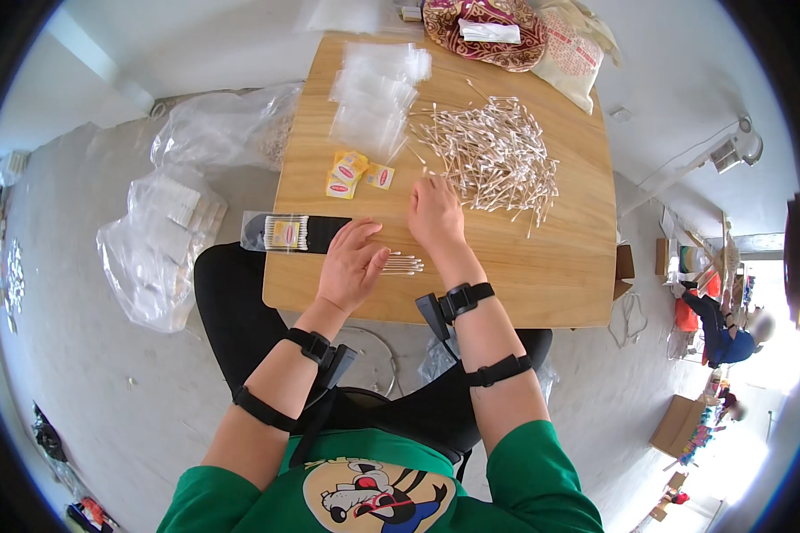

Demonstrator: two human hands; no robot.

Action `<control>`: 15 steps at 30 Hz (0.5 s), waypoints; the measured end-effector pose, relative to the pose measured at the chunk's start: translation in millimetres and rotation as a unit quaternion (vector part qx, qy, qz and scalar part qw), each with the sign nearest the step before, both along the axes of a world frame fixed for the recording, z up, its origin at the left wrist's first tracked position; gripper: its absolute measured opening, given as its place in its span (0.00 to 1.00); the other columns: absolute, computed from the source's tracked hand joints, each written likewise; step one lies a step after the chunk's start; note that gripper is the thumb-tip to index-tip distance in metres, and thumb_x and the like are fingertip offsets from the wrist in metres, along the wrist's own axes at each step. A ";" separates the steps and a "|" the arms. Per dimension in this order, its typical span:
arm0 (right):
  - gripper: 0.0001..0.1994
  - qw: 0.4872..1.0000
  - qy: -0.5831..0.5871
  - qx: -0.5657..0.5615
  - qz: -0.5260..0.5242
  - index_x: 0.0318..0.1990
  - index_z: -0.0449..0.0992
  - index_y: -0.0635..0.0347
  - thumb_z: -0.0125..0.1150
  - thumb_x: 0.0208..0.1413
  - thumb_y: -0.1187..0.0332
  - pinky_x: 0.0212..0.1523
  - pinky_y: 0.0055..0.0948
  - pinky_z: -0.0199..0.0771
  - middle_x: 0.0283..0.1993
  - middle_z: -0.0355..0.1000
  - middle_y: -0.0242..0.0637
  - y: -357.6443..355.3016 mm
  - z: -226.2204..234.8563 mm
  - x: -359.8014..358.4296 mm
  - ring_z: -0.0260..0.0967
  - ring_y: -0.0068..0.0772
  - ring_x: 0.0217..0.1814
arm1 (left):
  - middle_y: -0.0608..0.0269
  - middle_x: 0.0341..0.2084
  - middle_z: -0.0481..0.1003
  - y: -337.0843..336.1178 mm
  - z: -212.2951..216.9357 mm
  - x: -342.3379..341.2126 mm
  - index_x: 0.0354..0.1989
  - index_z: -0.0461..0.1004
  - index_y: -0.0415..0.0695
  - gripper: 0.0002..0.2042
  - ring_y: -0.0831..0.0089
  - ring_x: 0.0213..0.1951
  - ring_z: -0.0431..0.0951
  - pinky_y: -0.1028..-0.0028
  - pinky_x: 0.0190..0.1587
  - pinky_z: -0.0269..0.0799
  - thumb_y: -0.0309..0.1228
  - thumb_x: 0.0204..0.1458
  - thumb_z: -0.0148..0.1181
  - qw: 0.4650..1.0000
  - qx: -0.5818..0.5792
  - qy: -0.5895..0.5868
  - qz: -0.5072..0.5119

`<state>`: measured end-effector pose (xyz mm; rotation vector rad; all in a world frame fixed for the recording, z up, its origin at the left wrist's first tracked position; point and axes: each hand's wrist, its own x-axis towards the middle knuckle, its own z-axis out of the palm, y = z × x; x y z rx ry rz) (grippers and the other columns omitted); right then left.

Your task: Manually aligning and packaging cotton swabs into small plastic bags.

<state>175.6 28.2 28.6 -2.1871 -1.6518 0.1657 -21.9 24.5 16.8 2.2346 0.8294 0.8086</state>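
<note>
One bench (560, 266). Two hands: left hand (351, 266), right hand (436, 213). One large loose heap of cotton swabs (493, 151), too many to count. One small swab bundle (403, 264). One filled swab packet (289, 233). Three yellow label cards (356, 173). One stack of clear sleeves (378, 93).

Loose heap of white-tipped wooden cotton swabs (493, 153): sticks lie flat, crisscrossed at random, spread wide on the far right part of the light wooden table (551, 266). The heap's near-left edge is touching the fingertips of the right hand (436, 216).

Small bundle of the same swabs (403, 264): a few sticks, laid parallel and aligned left-right, flat on the table near its front edge, well clear of the heap. The bundle's left end sits under the fingertips of the left hand (350, 266); its right ends stick out free, just beside the right wrist.
</note>
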 end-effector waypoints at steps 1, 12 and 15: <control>0.05 1.000 0.000 -0.001 0.001 0.39 0.74 0.58 0.58 0.56 0.70 0.50 0.45 0.72 0.44 0.71 0.45 -4.3 -3.5 0.8 0.70 0.50 0.51 | 0.53 0.52 0.74 0.0 -0.1 0.4 0.42 0.80 0.41 0.15 0.52 0.60 0.69 0.57 0.64 0.61 0.39 0.64 0.52 1.000 -0.001 0.000 0.001; 0.09 0.979 0.197 0.033 -0.043 0.42 0.77 0.55 0.63 0.52 0.74 0.48 0.43 0.72 0.41 0.73 0.41 -48.9 8.9 6.8 0.71 0.46 0.47 | 0.51 0.55 0.71 -0.6 2.0 4.6 0.44 0.78 0.40 0.18 0.53 0.62 0.68 0.58 0.66 0.60 0.43 0.64 0.49 0.999 0.031 0.007 0.025; 0.07 0.991 -0.003 0.070 -0.113 0.40 0.78 0.55 0.62 0.53 0.72 0.49 0.41 0.72 0.44 0.72 0.39 -29.4 10.4 32.3 0.69 0.45 0.51 | 0.53 0.53 0.73 0.9 -3.5 2.2 0.42 0.78 0.41 0.17 0.54 0.61 0.68 0.59 0.65 0.60 0.42 0.64 0.49 1.000 0.015 0.006 0.015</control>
